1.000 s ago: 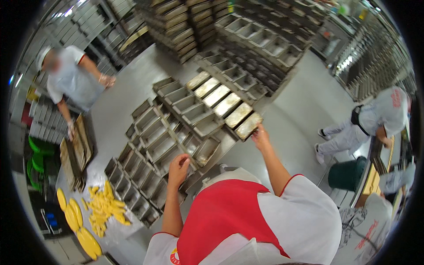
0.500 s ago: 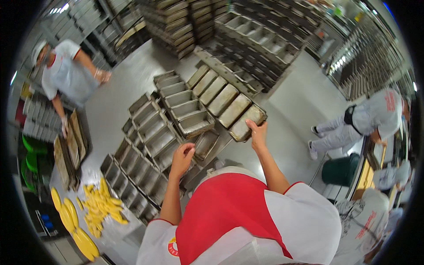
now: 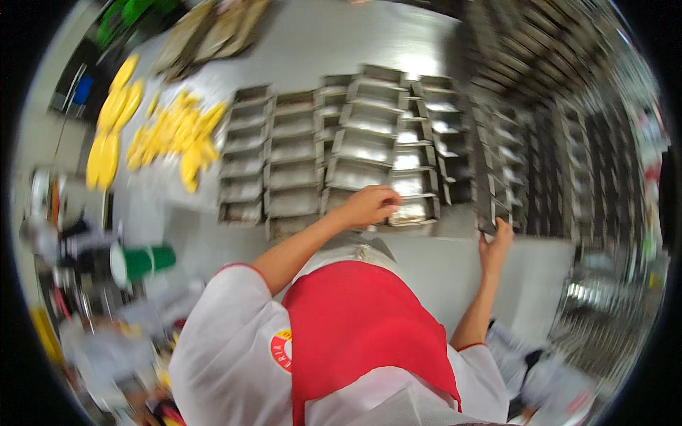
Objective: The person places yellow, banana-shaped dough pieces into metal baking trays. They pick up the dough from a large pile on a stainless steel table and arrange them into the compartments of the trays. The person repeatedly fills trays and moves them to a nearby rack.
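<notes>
1. My right grip (image 3: pixel 497 240) is narrow, pinching the near end of a dark pan strip (image 3: pixel 486 181).
2. This strip stands steeply on its edge, at the right of the pan rows (image 3: pixel 366 143) on the counter (image 3: pixel 398 35); the blur hides whether it touches the pans beside it.
3. My left grip (image 3: pixel 369 206) has its fingers half curled, near the front of the rows. I see nothing in it, but its palm is hidden, so I cannot tell how far it closes.
4. I judge the strip to be stiff metal, rather heavy for one side, because several pans are joined in it. It is not fragile, but could be slippery if greased.
5. The end rim seems a good place to hold; a second hold at mid-length would, I think, reduce the twisting.
</notes>
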